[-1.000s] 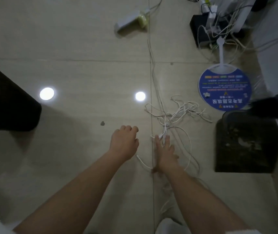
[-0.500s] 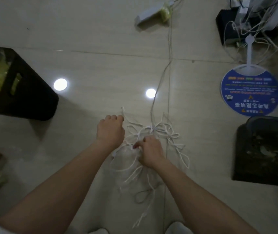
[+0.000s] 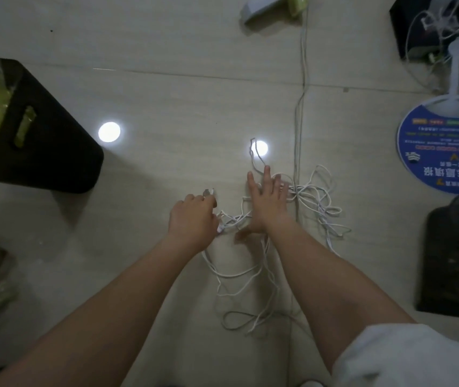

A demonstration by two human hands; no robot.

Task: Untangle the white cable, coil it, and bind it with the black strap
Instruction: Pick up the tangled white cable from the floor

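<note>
A thin white cable (image 3: 313, 201) lies in a tangled heap on the pale tiled floor, with loose loops trailing toward me. My left hand (image 3: 193, 219) has its fingers curled round the cable's end, and a white plug tip pokes out above the knuckles. My right hand (image 3: 267, 201) lies flat, fingers spread and straight, pressing on the middle of the tangle. One strand runs up the floor to a power strip (image 3: 267, 8). I see no black strap.
A black bin (image 3: 41, 135) with a yellow-green bag stands at the left. A round blue hand fan (image 3: 443, 143) lies at the right, above a dark box (image 3: 457, 261). More cables and a black box (image 3: 432, 26) crowd the top right corner.
My right hand has opened from a curled grip and now lies flat on the tangle. The left hand has taken hold of the cable's end. The heap sits nearer to me than before.
</note>
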